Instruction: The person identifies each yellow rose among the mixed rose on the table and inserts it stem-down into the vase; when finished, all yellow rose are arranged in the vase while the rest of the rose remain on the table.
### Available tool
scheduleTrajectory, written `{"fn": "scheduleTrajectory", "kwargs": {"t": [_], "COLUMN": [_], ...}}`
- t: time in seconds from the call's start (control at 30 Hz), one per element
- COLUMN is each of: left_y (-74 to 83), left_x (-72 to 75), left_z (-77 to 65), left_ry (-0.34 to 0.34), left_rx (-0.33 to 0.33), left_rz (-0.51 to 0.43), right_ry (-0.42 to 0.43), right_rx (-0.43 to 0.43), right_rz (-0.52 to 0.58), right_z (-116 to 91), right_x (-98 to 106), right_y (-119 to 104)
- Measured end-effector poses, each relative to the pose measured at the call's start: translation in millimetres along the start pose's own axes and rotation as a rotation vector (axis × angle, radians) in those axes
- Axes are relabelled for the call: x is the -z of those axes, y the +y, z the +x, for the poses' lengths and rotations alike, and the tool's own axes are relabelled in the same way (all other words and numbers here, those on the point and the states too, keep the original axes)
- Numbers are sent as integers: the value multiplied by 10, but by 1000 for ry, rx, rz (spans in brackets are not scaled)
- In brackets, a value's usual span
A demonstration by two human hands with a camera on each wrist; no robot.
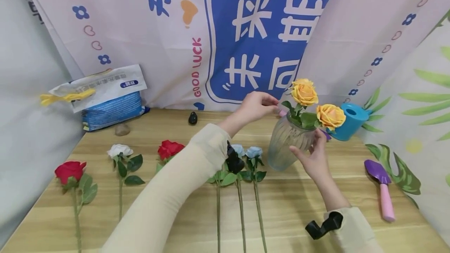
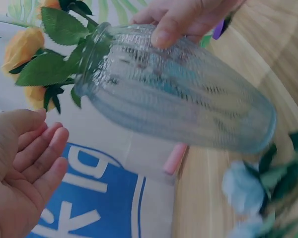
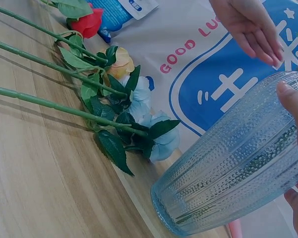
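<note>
A ribbed clear glass vase (image 1: 286, 143) stands toward the right of the table, with two yellow roses (image 1: 304, 92) and their green leaves rising from its mouth. My right hand (image 1: 316, 155) grips the vase from the right, its thumb pressed to the glass in the right wrist view. To the left of the roses my left hand (image 1: 258, 106) hovers with relaxed fingers and holds nothing. In the left wrist view the left hand (image 2: 27, 163) is close beside a yellow rose (image 2: 25, 49); whether the thumb touches it I cannot tell.
Pale blue roses (image 1: 254, 152), red roses (image 1: 70, 171) and a white rose (image 1: 120, 150) lie in a row. A purple-and-pink toy shovel (image 1: 383, 190) and blue watering can (image 1: 351, 120) are at right. A blue-and-white packet (image 1: 112, 108) stands back left, beside a small stone (image 1: 122, 129).
</note>
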State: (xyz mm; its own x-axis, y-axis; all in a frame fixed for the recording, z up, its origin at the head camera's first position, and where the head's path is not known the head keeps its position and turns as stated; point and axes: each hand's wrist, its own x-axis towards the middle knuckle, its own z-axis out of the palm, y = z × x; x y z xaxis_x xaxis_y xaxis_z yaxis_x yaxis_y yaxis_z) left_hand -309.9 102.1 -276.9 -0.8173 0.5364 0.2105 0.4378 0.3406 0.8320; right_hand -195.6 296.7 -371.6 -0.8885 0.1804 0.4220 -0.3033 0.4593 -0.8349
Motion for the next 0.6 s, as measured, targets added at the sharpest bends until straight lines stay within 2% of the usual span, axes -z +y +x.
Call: {"fn": "scheduleTrajectory", "kwargs": {"t": [0.2, 0.37, 0.5, 0.6], "left_y": [-163, -377, -613, -826], "left_x": [310, 504, 552, 508], "left_z": [-246, -544, -849, -1092], "left_ry": [-57, -134, -170, -199], "left_rx": [24, 63, 126, 191], "left_rz": [97, 154, 170, 186], "right_ry": [-4, 7, 11, 8], "right_rx": [18, 5, -6, -6], "right_rz": [3, 18, 23, 14], "right_z": [26, 5, -17, -19], "right_x": [-5, -4, -15, -24], "right_y": [-7, -32, -36, -35]}}
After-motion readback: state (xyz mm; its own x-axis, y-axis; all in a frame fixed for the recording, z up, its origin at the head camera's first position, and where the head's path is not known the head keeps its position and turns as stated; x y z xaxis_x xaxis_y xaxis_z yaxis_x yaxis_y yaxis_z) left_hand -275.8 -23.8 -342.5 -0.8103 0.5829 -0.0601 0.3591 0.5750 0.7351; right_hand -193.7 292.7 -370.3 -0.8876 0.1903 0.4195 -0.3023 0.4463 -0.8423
